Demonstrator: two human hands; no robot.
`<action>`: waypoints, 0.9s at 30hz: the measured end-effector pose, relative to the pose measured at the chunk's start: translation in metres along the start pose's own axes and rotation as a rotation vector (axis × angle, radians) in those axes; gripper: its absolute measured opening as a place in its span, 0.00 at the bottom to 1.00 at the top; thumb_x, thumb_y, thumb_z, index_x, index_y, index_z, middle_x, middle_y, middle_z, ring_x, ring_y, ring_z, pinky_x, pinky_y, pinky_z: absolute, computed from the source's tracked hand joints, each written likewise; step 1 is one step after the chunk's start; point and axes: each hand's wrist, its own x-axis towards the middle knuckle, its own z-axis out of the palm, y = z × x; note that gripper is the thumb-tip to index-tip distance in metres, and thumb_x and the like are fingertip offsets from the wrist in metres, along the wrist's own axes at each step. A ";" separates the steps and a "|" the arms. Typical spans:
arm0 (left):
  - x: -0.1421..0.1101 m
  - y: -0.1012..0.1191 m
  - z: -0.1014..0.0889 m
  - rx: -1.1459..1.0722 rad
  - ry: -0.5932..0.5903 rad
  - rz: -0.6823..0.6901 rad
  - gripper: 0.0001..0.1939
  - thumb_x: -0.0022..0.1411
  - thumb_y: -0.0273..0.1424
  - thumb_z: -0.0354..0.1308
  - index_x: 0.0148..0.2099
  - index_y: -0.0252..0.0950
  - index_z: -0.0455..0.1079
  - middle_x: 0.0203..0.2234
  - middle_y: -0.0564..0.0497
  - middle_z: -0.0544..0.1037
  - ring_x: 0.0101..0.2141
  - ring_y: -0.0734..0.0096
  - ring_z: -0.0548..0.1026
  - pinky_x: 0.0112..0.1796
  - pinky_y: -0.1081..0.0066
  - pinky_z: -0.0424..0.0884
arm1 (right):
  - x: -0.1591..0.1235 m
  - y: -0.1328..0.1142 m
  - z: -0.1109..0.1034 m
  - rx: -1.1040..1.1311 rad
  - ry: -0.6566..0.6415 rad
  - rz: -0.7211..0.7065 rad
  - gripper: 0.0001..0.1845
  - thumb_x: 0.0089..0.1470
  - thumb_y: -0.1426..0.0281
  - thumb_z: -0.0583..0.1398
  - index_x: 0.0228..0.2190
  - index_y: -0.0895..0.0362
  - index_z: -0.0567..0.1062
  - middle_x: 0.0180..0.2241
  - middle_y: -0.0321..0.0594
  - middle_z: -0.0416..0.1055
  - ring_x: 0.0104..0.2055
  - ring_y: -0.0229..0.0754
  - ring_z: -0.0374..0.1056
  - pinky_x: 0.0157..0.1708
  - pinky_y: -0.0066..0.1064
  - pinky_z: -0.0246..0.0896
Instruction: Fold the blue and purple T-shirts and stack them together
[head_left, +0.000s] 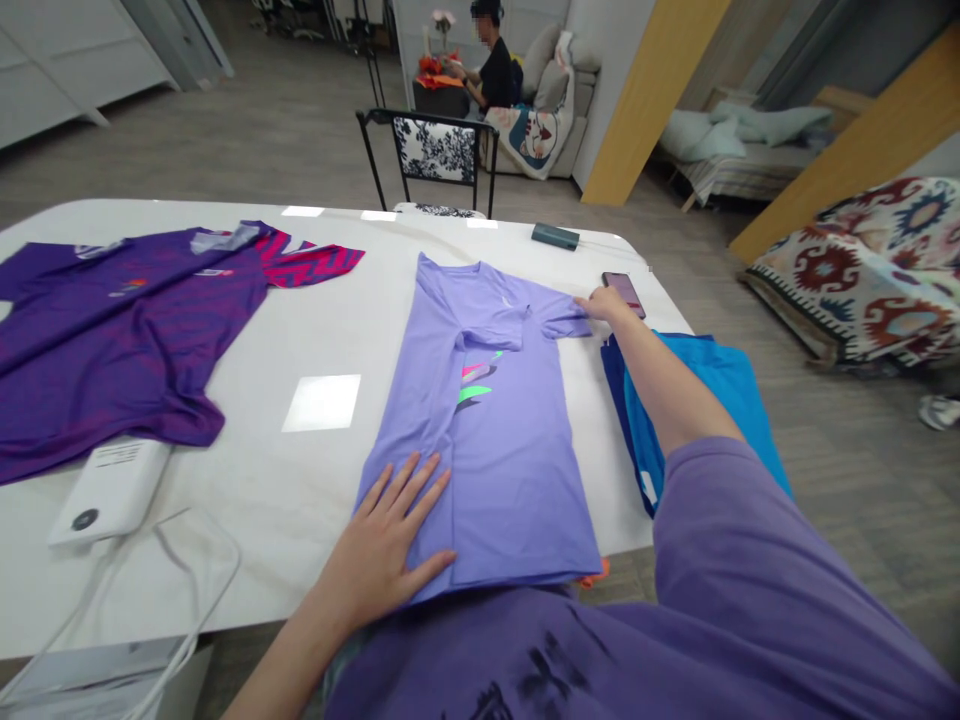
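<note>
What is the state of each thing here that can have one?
Lavender shirt: partly folded, one side turned inward.
Left hand: flat on lavender shirt.
Right hand: at lavender sleeve, grip unclear.
Purple shirt: spread out, wrinkled.
Blue clothes: folded.
Phone: flat, screen up.
White device: cable attached.

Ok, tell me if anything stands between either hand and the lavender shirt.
Nothing visible does. The left hand lies flat on the lavender shirt, and the right hand's fingertips are at its sleeve. The phone and blue folded clothes lie off to the right, clear of the shirt.
</note>
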 end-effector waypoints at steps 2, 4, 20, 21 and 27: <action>0.002 -0.006 -0.012 -0.013 -0.034 0.021 0.49 0.76 0.52 0.62 0.88 0.45 0.47 0.84 0.43 0.54 0.81 0.41 0.55 0.79 0.41 0.49 | 0.008 0.001 0.004 -0.013 -0.050 -0.030 0.31 0.57 0.50 0.75 0.48 0.63 0.83 0.57 0.64 0.77 0.61 0.61 0.76 0.68 0.48 0.69; 0.013 0.008 -0.022 -0.047 -0.041 -0.004 0.44 0.75 0.48 0.64 0.85 0.43 0.55 0.82 0.40 0.59 0.79 0.41 0.58 0.78 0.40 0.51 | 0.012 0.002 0.007 -0.007 -0.098 -0.083 0.22 0.58 0.56 0.73 0.44 0.61 0.84 0.51 0.59 0.81 0.57 0.59 0.78 0.66 0.46 0.71; 0.119 0.199 0.042 -0.181 -0.130 0.301 0.08 0.82 0.30 0.53 0.53 0.37 0.73 0.43 0.43 0.80 0.40 0.58 0.81 0.36 0.59 0.70 | -0.020 -0.017 0.003 0.767 -0.130 0.084 0.19 0.64 0.69 0.69 0.49 0.50 0.67 0.40 0.38 0.74 0.33 0.39 0.72 0.34 0.35 0.79; 0.116 0.198 0.040 -0.218 -0.138 0.290 0.07 0.82 0.31 0.55 0.54 0.37 0.73 0.44 0.44 0.80 0.39 0.59 0.82 0.36 0.60 0.71 | -0.024 -0.019 0.001 0.797 -0.200 0.076 0.20 0.61 0.71 0.71 0.48 0.50 0.67 0.39 0.37 0.74 0.33 0.38 0.71 0.34 0.33 0.78; 0.107 0.193 -0.004 -0.634 -0.081 0.147 0.13 0.83 0.31 0.53 0.64 0.41 0.71 0.52 0.45 0.83 0.46 0.63 0.85 0.42 0.63 0.80 | -0.031 -0.030 -0.009 0.835 -0.232 0.020 0.28 0.50 0.77 0.70 0.51 0.50 0.69 0.37 0.34 0.74 0.35 0.39 0.72 0.34 0.30 0.75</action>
